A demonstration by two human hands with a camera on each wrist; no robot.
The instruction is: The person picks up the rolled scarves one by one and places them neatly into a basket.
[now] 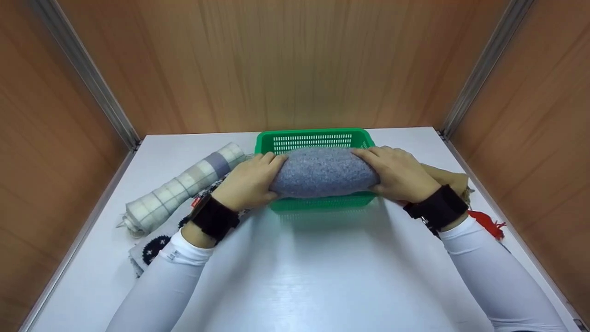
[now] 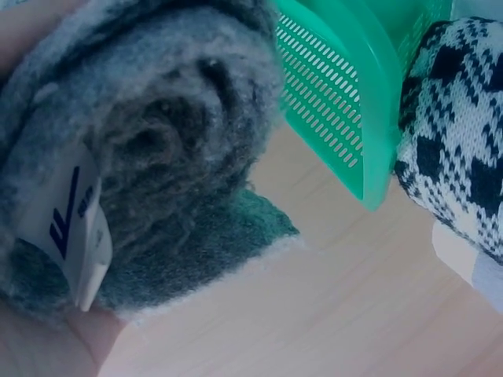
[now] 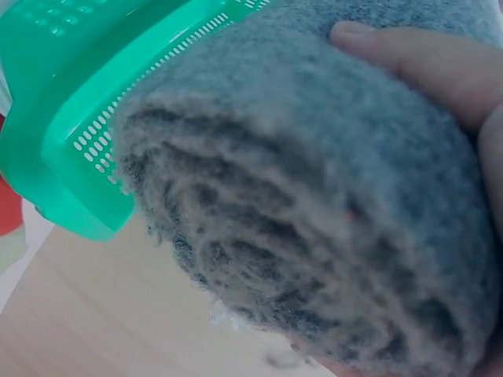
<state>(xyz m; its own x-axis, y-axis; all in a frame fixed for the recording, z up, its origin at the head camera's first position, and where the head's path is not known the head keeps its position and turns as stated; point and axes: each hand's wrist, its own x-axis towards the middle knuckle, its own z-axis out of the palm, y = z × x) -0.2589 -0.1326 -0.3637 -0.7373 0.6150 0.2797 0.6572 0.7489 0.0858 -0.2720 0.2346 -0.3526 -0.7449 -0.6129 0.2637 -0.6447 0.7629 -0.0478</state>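
Note:
A rolled grey-blue woolly scarf (image 1: 325, 173) is held level over the front of a green plastic basket (image 1: 313, 132). My left hand (image 1: 251, 180) grips its left end, thumb on the near side and fingers over the top. At the other end my right hand (image 1: 401, 173) holds it the same way. The left wrist view shows the spiral end of the roll, with a white label (image 2: 71, 220) sticking out and a flap of cloth hanging below. Thick coiled layers fill the right wrist view. The scarf hides much of the basket's inside.
Left of the basket lie a rolled pale checked scarf (image 1: 173, 193) and a black-and-white patterned knit roll (image 2: 460, 126). On the right, partly behind my right arm, are a tan cloth (image 1: 445, 177) and a red fringed one (image 1: 486, 223). Wooden panels (image 1: 304, 69) enclose the white table (image 1: 295, 286).

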